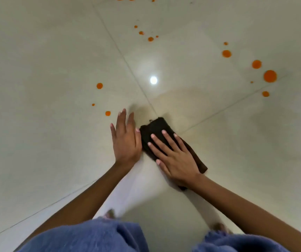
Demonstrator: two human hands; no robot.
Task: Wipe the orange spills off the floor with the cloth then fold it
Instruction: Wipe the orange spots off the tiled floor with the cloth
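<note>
Now the right hand (175, 157) presses flat, fingers spread, on the dark cloth (157, 128); the left hand (126, 139) lies open beside it. Cloth looks soft and limp, best pushed under the palm toward the orange spills (107, 113).

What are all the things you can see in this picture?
floor: one, pale tiles, everywhere
orange spills: more than a dozen, orange, scattered across the floor ahead
cloth: one, dark brown, on the floor, centre of view
light reflection: one, white, on the floor beyond the cloth
shorts: one pair, blue, bottom edge
left hand: one, flat on the floor beside the cloth
right hand: one, fingers straight, pressing on the cloth
</note>
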